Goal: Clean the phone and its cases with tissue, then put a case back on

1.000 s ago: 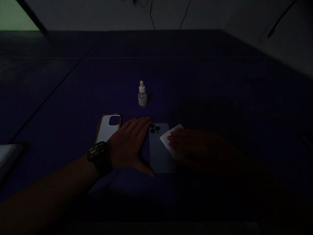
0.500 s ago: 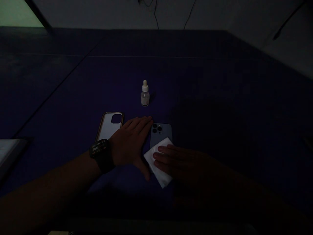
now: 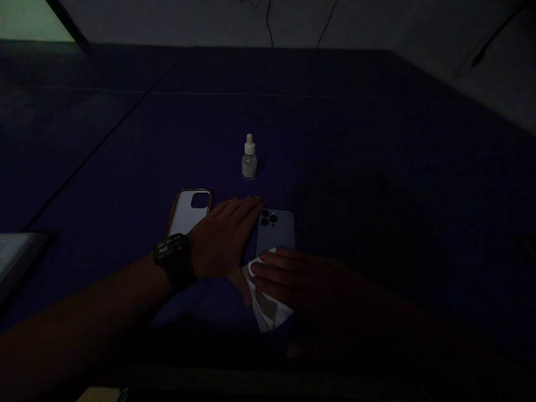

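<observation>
A blue-grey smartphone (image 3: 276,230) lies back up on the dark table, its camera lenses at the upper left. My left hand (image 3: 224,237), with a black smartwatch (image 3: 171,251) at the wrist, rests flat along the phone's left edge, fingers stretched out and thumb apart. Across the phone's lower part, my right hand (image 3: 293,279) presses a folded white tissue (image 3: 270,312) under its fingers; the tissue is creased and hides that end of the phone. Left of my left hand is a phone case (image 3: 187,212) with a pale inside and a camera cutout, partly covered by the hand.
A small dropper bottle (image 3: 249,164) with a white cap stands upright beyond the phone. At the left edge lies a white, block-like object (image 3: 17,254). Cables (image 3: 269,25) hang on the wall behind the table. The scene is very dim.
My right hand has slid the tissue toward me and slightly left, baring more of the phone's back. The tissue has become more crumpled. My left hand stays in place.
</observation>
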### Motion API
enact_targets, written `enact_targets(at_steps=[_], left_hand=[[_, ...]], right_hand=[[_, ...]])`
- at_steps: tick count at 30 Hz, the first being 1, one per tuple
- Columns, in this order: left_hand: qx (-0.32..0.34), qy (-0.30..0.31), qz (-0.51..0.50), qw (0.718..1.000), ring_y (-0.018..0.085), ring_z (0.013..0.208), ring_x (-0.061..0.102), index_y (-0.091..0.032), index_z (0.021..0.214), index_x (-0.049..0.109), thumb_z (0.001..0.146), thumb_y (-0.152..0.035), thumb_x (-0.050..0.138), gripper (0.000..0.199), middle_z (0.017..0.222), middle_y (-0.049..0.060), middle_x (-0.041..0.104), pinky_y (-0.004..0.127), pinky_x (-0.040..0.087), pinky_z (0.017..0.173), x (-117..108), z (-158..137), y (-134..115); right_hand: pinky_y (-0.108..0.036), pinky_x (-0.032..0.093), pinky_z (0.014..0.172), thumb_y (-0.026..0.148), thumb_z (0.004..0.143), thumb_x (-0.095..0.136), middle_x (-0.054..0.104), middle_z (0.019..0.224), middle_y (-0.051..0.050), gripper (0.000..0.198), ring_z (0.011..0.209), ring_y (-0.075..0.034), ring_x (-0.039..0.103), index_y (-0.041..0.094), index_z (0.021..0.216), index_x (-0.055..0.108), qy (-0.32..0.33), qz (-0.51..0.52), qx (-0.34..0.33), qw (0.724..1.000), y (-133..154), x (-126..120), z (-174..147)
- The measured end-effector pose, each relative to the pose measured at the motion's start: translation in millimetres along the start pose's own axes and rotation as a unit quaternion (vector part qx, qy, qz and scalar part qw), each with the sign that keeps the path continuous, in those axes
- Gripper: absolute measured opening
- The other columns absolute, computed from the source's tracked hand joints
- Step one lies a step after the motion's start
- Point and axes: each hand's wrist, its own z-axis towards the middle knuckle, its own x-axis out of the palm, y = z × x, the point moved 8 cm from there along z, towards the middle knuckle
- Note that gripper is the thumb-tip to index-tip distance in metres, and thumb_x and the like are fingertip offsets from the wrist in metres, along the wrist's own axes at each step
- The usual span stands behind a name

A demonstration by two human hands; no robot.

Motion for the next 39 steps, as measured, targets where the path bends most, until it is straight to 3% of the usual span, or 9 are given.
enact_targets(at_steps=[4, 10, 15, 18, 23, 27, 33, 36, 39], left_hand=[[0.010, -0.011, -0.011, 1.000, 0.046, 0.145, 0.039, -0.002, 0.153, 0.033, 0.054, -0.100, 0.056, 0.141, 0.160, 0.029, 0.035, 0.057, 0.029, 0.120, 0, -1, -1], [0.008, -0.012, -0.011, 1.000, 0.046, 0.144, 0.040, -0.005, 0.154, 0.032, 0.058, -0.100, 0.053, 0.137, 0.161, 0.029, 0.034, 0.057, 0.031, 0.118, -1, -1, 1], [0.014, -0.013, -0.027, 0.999, 0.047, 0.144, 0.040, -0.002, 0.154, 0.033, 0.043, -0.107, 0.048, 0.153, 0.159, 0.030, 0.035, 0.056, 0.031, 0.118, -1, -1, -1], [0.010, -0.012, -0.029, 0.999, 0.048, 0.143, 0.040, 0.000, 0.154, 0.033, 0.042, -0.108, 0.046, 0.156, 0.158, 0.031, 0.036, 0.057, 0.029, 0.119, -1, -1, -1], [-0.009, -0.032, -0.089, 0.995, 0.045, 0.141, 0.043, 0.002, 0.155, 0.030, 0.065, -0.104, 0.021, 0.139, 0.154, 0.032, 0.042, 0.057, 0.034, 0.115, -7, -1, 5], [-0.006, -0.113, -0.214, 0.970, 0.035, 0.137, 0.051, -0.008, 0.163, 0.015, 0.087, -0.086, 0.003, 0.110, 0.151, 0.025, 0.050, 0.052, 0.039, 0.111, -17, -5, 19], [-0.009, -0.166, -0.334, 0.928, 0.034, 0.136, 0.052, -0.022, 0.164, 0.019, 0.095, -0.076, 0.005, 0.089, 0.150, 0.018, 0.054, 0.054, 0.037, 0.112, -17, -8, 31], [-0.012, -0.175, -0.341, 0.923, 0.033, 0.136, 0.053, -0.021, 0.163, 0.022, 0.094, -0.078, 0.007, 0.090, 0.149, 0.018, 0.055, 0.053, 0.038, 0.113, -18, -8, 30], [-0.013, -0.178, -0.339, 0.924, 0.033, 0.135, 0.054, -0.019, 0.163, 0.022, 0.093, -0.079, 0.006, 0.093, 0.149, 0.020, 0.055, 0.053, 0.039, 0.111, -18, -8, 30]], right_hand=[[-0.053, 0.031, 0.124, 0.059, 0.092, 0.063, 0.050, 0.155, -0.017, 0.079, 0.153, -0.031, 0.030, 0.010, 0.152, 0.044, -0.012, -0.024, 0.044, 0.999, -7, -3, -4], [-0.050, 0.027, 0.127, 0.052, 0.095, 0.063, 0.051, 0.155, -0.010, 0.063, 0.153, -0.028, 0.032, 0.016, 0.146, 0.052, 0.012, -0.018, -0.005, 1.000, 3, -3, -1], [-0.054, 0.041, 0.119, 0.047, 0.096, 0.062, 0.052, 0.154, -0.014, 0.063, 0.150, -0.033, 0.037, 0.015, 0.148, 0.049, -0.018, -0.122, 0.100, 0.987, -23, -20, -17], [-0.058, 0.042, 0.117, 0.044, 0.099, 0.058, 0.049, 0.155, -0.019, 0.063, 0.147, -0.036, 0.041, 0.012, 0.151, 0.045, -0.045, -0.183, 0.162, 0.969, -47, -23, -24], [-0.058, 0.035, 0.121, 0.060, 0.100, 0.048, 0.040, 0.159, -0.024, 0.079, 0.151, -0.037, 0.035, 0.007, 0.156, 0.033, -0.078, -0.200, 0.206, 0.955, -67, -16, -11], [-0.058, 0.031, 0.123, 0.067, 0.101, 0.038, 0.038, 0.161, -0.022, 0.083, 0.154, -0.035, 0.027, 0.008, 0.158, 0.030, -0.074, -0.168, 0.175, 0.967, -60, -10, 8], [-0.051, 0.032, 0.124, 0.065, 0.101, 0.039, 0.039, 0.162, -0.019, 0.083, 0.153, -0.030, 0.031, 0.011, 0.161, 0.024, -0.064, -0.133, 0.131, 0.980, -62, -12, 11], [-0.053, 0.031, 0.124, 0.063, 0.102, 0.040, 0.038, 0.162, -0.021, 0.082, 0.153, -0.032, 0.030, 0.008, 0.160, 0.025, -0.072, -0.145, 0.148, 0.976, -66, -12, 14], [-0.052, 0.031, 0.124, 0.069, 0.099, 0.041, 0.039, 0.161, -0.021, 0.086, 0.154, -0.033, 0.028, 0.006, 0.157, 0.033, -0.043, -0.133, 0.117, 0.983, -60, -5, 19]])
